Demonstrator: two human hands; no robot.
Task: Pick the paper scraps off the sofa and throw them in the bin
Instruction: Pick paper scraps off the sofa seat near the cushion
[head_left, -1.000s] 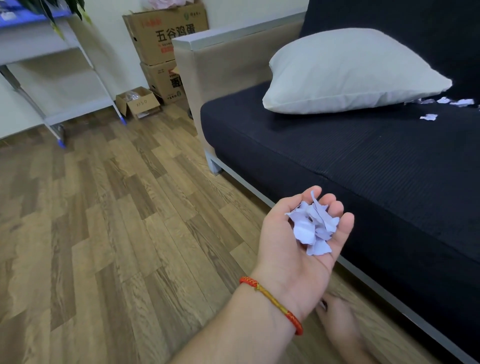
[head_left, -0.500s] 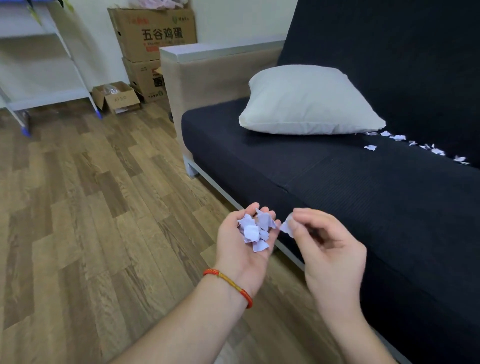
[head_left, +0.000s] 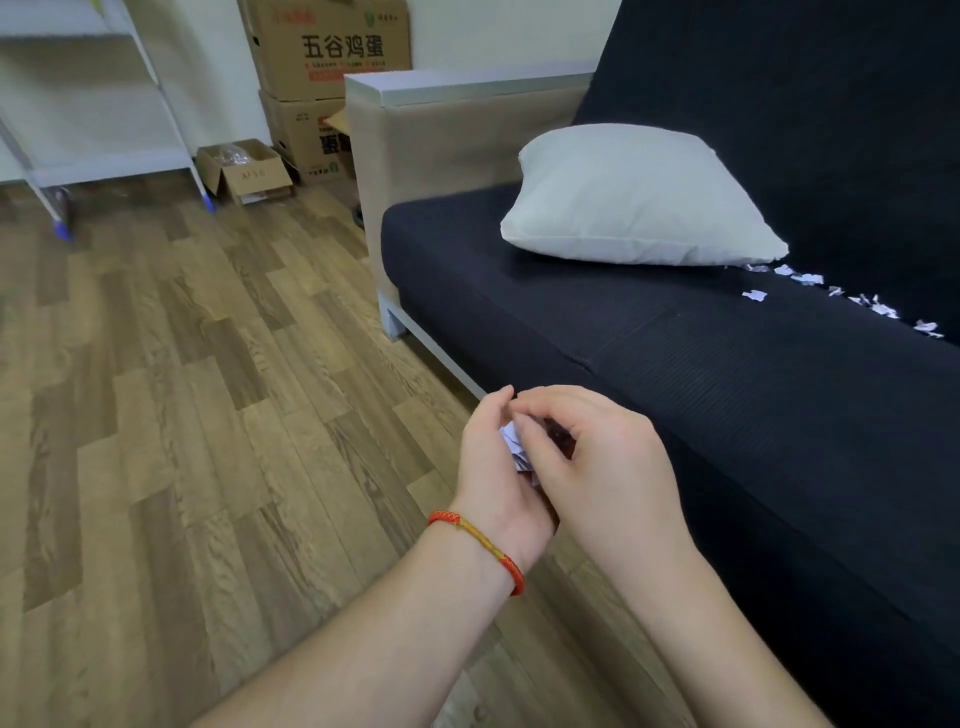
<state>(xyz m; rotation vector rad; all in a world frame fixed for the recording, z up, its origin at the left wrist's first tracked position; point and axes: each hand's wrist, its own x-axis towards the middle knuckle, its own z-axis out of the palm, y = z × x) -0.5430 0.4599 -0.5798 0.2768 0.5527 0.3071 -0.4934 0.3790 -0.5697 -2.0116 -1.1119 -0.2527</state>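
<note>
Cupped in the left hand (head_left: 496, 467) is a small wad of paper scraps (head_left: 514, 441), and the right hand (head_left: 587, 457) curls over it, fingertips pressing in. Both hover just off the sofa's (head_left: 727, 395) front edge. More loose scraps (head_left: 831, 293) trail along the seat beside the white pillow (head_left: 634, 197). I see no bin, so I'd say collecting is partway done.

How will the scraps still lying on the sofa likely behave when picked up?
The scraps look small, thin and crumpled, so probably very light and floppy, hard to pinch singly. They lie scattered along the sofa seat beside the pillow, so a careless sweep may scatter them further. Those cupped in the left hand under the right hand could easily spill.
</note>
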